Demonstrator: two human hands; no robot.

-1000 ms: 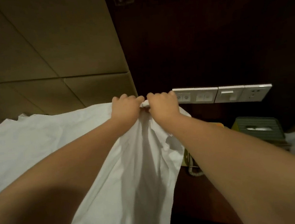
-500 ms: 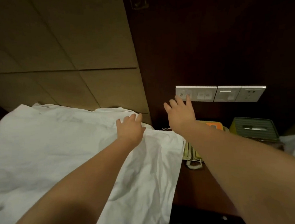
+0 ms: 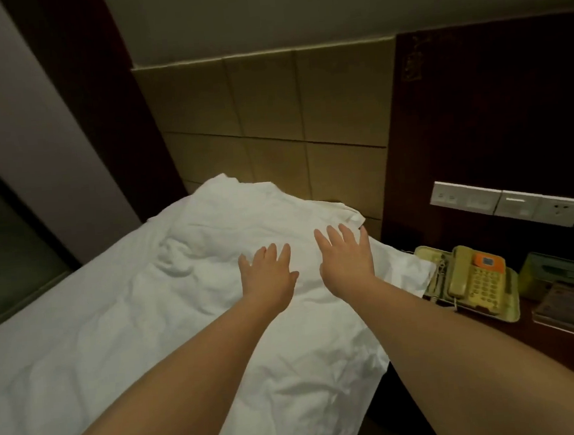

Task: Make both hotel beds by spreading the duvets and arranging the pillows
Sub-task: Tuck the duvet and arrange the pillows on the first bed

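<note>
A white duvet (image 3: 123, 333) lies wrinkled over the bed, its top end bunched up against the padded tan headboard (image 3: 270, 115). My left hand (image 3: 270, 280) lies flat on the duvet near its top, fingers spread. Just to its right, my right hand (image 3: 347, 257) is also flat with straight fingers, over the duvet's upper right corner. Neither hand holds any cloth. No pillow shows; the raised lump at the head end is covered by the duvet.
A dark wooden nightstand (image 3: 546, 344) stands right of the bed with a yellowed telephone (image 3: 472, 281), a green tissue box (image 3: 558, 275) and a small card holder (image 3: 567, 305). White wall sockets (image 3: 504, 202) sit on the dark panel above. A dark window (image 3: 3, 246) is at left.
Both hands gripped the duvet's top corner together a second ago, then let go. They now lie flat on the cloth, and the view has drawn back from the headboard.
</note>
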